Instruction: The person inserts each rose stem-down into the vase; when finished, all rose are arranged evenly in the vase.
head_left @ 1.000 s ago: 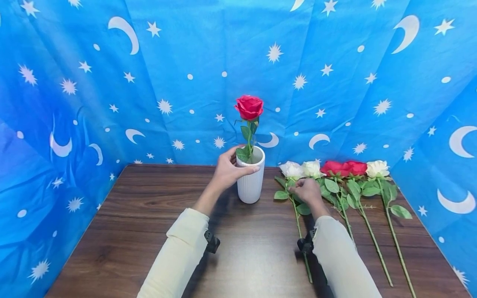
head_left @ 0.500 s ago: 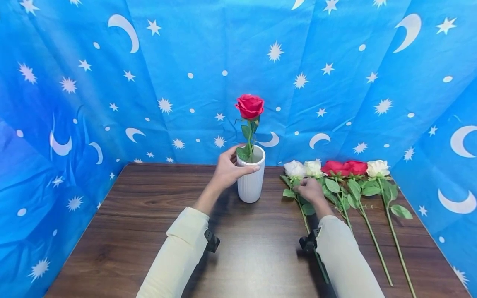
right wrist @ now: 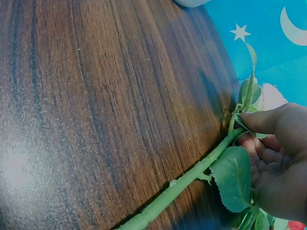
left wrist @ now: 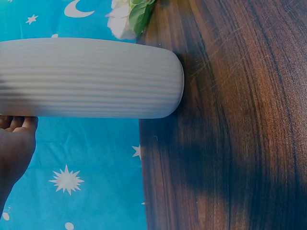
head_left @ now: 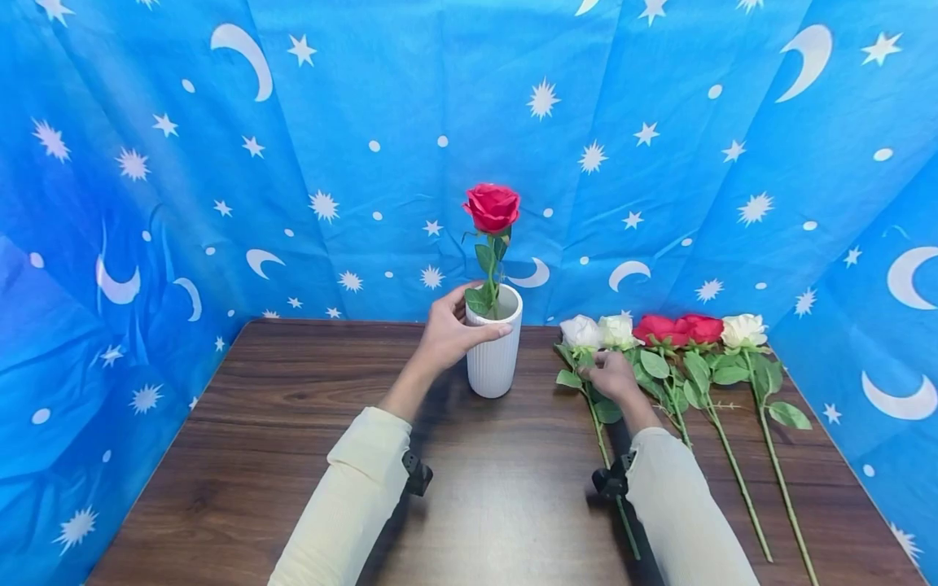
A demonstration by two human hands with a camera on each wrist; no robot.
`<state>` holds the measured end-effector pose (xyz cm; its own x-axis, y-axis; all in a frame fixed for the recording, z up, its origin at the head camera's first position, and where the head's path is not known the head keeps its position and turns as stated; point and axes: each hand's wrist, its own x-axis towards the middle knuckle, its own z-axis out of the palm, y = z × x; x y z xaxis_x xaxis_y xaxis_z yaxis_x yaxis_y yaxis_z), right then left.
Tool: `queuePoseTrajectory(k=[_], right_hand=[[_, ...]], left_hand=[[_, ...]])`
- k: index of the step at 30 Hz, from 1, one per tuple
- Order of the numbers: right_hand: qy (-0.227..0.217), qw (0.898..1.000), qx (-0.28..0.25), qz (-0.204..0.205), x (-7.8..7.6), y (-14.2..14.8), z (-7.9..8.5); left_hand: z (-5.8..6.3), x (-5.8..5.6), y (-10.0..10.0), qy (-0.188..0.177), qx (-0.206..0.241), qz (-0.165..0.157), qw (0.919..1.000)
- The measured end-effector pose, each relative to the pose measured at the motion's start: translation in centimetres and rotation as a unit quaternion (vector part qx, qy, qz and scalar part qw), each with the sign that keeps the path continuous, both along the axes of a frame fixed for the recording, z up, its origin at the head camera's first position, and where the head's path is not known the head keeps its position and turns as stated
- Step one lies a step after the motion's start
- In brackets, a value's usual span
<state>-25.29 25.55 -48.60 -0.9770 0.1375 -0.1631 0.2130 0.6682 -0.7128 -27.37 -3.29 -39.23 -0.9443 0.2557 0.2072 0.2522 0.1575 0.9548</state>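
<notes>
A white ribbed vase (head_left: 493, 366) stands upright on the table with one red rose (head_left: 492, 208) in it. My left hand (head_left: 453, 332) grips the vase near its rim, thumb across the front; in the left wrist view the vase's ribbed side (left wrist: 96, 79) fills much of the picture. To the right, my right hand (head_left: 614, 376) pinches the stem of the leftmost white rose (head_left: 581, 332), just under its bloom. In the right wrist view thumb and fingers close on the green stem (right wrist: 177, 189) among its leaves.
Beside the held rose lie another white rose (head_left: 617, 331), two red roses (head_left: 659, 329) and a cream rose (head_left: 743, 331), their stems toward the front. A blue cloth (head_left: 352, 122) with moons and stars hangs behind the wooden table (head_left: 293, 391).
My right hand has shifted slightly right, and the leftmost white rose has moved right with it, its stem end swinging right. My left hand stays on the vase.
</notes>
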Motion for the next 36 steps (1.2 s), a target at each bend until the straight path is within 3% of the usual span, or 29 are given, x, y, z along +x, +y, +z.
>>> queuePoseTrajectory(k=[9,20,27,36], right_hand=[[-0.025,0.999,-0.023,-0.014,0.4,0.0,0.1],[-0.008,0.997,-0.067,-0.025,1.3,-0.1,-0.1],[-0.021,0.981,-0.19,-0.035,1.4,-0.4,0.4],[-0.007,0.978,-0.2,-0.052,1.1,-0.8,0.9]], left_hand=[[0.0,0.0,-0.1,-0.001,0.005,0.001,1.0],[0.1,0.0,0.0,0.003,0.0,-0.001,1.0],[0.0,0.0,-0.1,0.006,-0.002,-0.001,1.0],[0.0,0.0,-0.1,-0.001,-0.007,0.001,1.0]])
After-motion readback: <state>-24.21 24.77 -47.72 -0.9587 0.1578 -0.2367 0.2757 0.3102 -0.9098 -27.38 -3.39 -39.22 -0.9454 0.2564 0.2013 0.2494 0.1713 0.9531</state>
